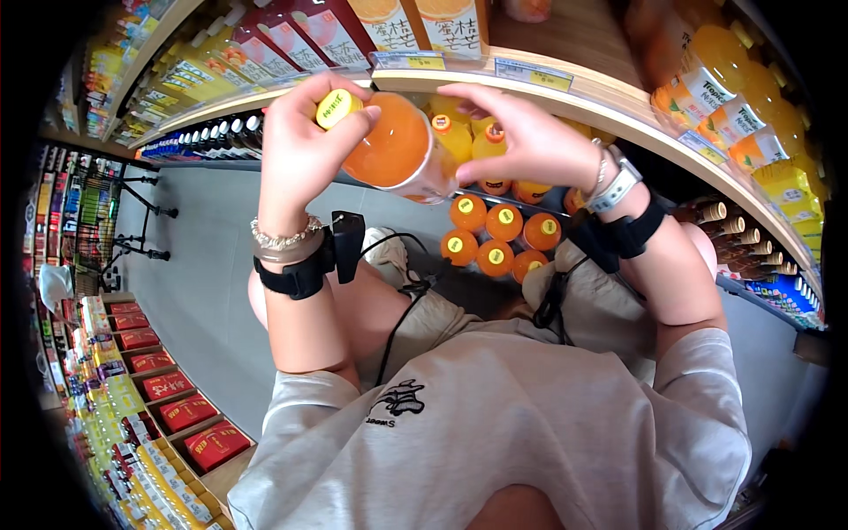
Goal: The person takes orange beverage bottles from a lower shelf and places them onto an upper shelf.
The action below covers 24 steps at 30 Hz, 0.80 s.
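Observation:
My left hand [305,132] is closed round the neck of a large orange juice bottle [393,141] with a yellow cap [337,108]. The bottle is tilted, its cap beside my thumb and its pale label toward the right. My right hand [539,137] is just right of the bottle, fingers and thumb spread; whether the thumb touches the label I cannot tell. Below, several orange juice bottles [503,223] with yellow caps stand grouped in front of the shelf. Yellow-orange bottles [451,140] show on the lower shelf, partly hidden behind my right hand.
The wooden shelf edge [609,97] with price tags curves close above both hands. Cartons [380,26] stand on the shelf, and larger juice bottles [720,97] at right. My knees flank the grouped bottles. Red boxes [187,412] line a display behind left; a black wire rack [110,221] stands farther left.

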Tool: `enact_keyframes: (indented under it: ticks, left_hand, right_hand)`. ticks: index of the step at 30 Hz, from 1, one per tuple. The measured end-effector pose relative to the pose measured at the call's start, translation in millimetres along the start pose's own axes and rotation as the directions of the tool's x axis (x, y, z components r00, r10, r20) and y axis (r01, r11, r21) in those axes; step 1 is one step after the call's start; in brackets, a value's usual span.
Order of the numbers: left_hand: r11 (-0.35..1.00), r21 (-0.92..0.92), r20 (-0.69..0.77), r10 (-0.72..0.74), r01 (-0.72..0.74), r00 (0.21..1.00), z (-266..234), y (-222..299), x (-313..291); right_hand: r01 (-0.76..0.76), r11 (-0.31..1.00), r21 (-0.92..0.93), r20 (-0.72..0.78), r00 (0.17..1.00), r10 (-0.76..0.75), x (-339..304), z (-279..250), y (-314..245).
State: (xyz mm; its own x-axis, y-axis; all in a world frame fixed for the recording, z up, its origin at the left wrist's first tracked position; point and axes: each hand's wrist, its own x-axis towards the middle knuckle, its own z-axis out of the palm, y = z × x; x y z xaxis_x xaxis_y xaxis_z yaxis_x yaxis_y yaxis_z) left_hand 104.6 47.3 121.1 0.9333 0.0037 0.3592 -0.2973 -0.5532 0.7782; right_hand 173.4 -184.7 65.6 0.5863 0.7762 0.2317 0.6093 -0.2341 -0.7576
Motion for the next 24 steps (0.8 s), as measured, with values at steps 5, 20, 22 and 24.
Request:
enact_keyframes:
  ticks: [5,20,22,24]
  left_hand:
    - [0.907,-0.247,-0.065,0.334,-0.340,0.940,-20,44,17]
    - [0.537,-0.812,-0.050,0.328,-0.230,0.943,31,50,39]
    - [0.455,-0.878,0.043,0.389,-0.152,0.920,37,48,39]
    - [0.383,-0.913,0.088,0.525,-0.143,0.846,44,48,42]
  right_hand:
    - [0.181,0.895,0.409,-0.061,0.983,-0.170,15,7,-21]
    - [0.259,0.847,0.464,-0.352,0.931,-0.093,5,-6,-51]
    - [0.142,0.613,0.778,-0.156,0.987,-0.031,-2,-20,-50]
    - [-0.020,0.465,0.885,0.034,0.999,-0.021,-10,-28,-47]
